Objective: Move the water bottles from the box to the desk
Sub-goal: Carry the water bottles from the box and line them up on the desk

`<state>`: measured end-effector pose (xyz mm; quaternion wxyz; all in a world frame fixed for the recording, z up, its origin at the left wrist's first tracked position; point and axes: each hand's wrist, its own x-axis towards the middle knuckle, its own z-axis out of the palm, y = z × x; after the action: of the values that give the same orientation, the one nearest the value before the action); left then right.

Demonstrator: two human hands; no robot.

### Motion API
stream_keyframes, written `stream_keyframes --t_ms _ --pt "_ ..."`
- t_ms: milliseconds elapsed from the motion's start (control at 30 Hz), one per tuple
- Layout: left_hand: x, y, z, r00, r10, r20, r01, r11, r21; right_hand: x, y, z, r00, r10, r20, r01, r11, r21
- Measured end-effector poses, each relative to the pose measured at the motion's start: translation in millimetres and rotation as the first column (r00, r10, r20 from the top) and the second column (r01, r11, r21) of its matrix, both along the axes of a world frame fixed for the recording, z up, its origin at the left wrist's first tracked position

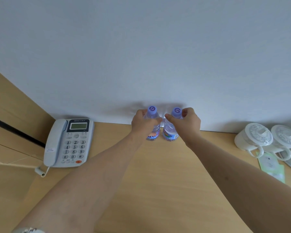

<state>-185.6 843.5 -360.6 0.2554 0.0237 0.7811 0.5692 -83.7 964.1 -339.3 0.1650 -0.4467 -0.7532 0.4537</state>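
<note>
Two bottles stand upright on the desk (141, 182) at its far edge, right against the wall (141, 47): the left bottle (154, 130) and the right bottle (170, 132), just beside each other with a narrow gap between. The left hand (142, 121) curls round the left bottle's shoulder below the cap; the right hand (186, 120) grips the right bottle the same way. Both bottoms appear to rest on the wood, so this pair looks delivered and only needs letting go. The box is out of view, so how many bottles are left cannot be told. A phone (68, 142) sits well to the left and two lidded cups (267, 140) well to the right, with bare wood on both sides for more bottles. The wall stops any push further back.
</note>
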Motion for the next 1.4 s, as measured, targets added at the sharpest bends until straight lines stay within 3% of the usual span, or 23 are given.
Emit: stream_keyframes --t_ms 167,367,467,567,667,800,933,1033,1167,1400 --pt "-4.9 0.1 -0.1 0.999 0.003 0.04 -0.004 1.0 0.031 6.1 2.3 -1.7 0.994 0.104 0.036 -0.105 0.994 0.028" --pt "-6.8 -1.0 10.2 0.996 -0.088 -0.021 0.087 0.995 -0.053 7.8 6.1 1.0 0.983 0.142 0.116 -0.147 0.988 0.037" --pt "-6.2 -0.7 13.3 0.98 -0.137 -0.146 0.12 0.986 -0.12 5.0 5.8 2.7 0.99 0.13 0.052 -0.13 0.992 -0.005" --pt "-6.3 2.0 8.7 0.978 -0.12 -0.169 0.099 0.987 -0.128 3.7 7.9 3.1 0.992 0.123 -0.029 -0.125 0.987 -0.097" --pt "-5.0 2.9 5.0 0.99 -0.079 -0.116 0.07 0.995 -0.077 5.1 9.4 1.6 0.986 0.169 -0.009 -0.169 0.981 -0.097" --pt "-7.4 -0.1 6.6 0.998 -0.06 0.037 0.059 0.998 0.021 2.1 9.5 1.7 0.962 0.199 0.187 -0.227 0.964 0.14" --pt "-11.6 -5.4 9.4 0.99 -0.069 0.12 0.062 0.996 0.064 0.7 11.9 3.1 0.971 0.201 0.127 -0.215 0.97 0.11" --pt "-15.0 -6.1 13.2 0.993 -0.114 0.016 0.115 0.993 -0.035 5.0 12.9 5.5 0.979 0.201 0.041 -0.203 0.977 0.06" --pt "-23.3 -7.5 13.0 0.984 -0.175 -0.019 0.173 0.982 -0.079 3.3 12.5 8.1 0.975 0.164 0.153 -0.179 0.98 0.087" --pt "-23.0 -5.2 10.9 0.966 -0.194 -0.17 0.164 0.971 -0.175 8.7 13.9 8.7 0.981 0.185 0.052 -0.187 0.981 0.045"
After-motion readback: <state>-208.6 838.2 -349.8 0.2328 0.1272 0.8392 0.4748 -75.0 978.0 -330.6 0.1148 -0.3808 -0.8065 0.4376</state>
